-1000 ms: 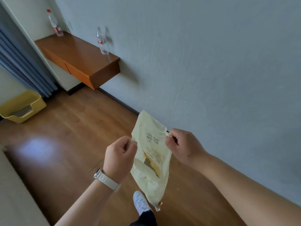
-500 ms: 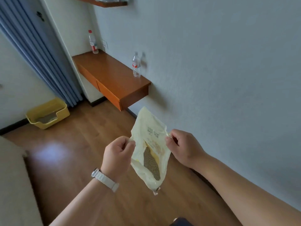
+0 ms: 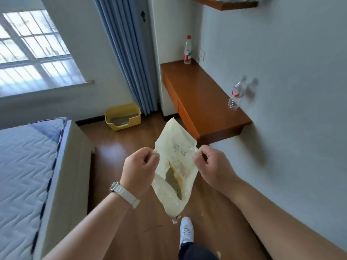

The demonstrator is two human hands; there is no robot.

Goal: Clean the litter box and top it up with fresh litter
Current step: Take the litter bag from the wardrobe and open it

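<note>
A cream litter bag [image 3: 174, 147] with a clear window showing grey-green granules hangs in front of me above the wooden floor. My left hand [image 3: 139, 169] pinches its left edge and my right hand [image 3: 208, 166] pinches its right edge, both near the top. The yellow litter box [image 3: 123, 118] stands on the floor by the far wall under the window, beside the blue curtain, with grey litter inside. It is well ahead of my hands.
A bed with a quilted mattress [image 3: 24, 166] fills the left side. A wall-mounted wooden desk [image 3: 201, 102] juts out on the right, with two plastic bottles [image 3: 237, 94] on it. A strip of wooden floor [image 3: 112, 152] runs between bed and desk. My white shoe [image 3: 185, 231] is below the bag.
The view has swung up and towards the far wall; window, bed and litter box have come into sight. Both hands keep their hold on the bag, and my foot has stepped forward.
</note>
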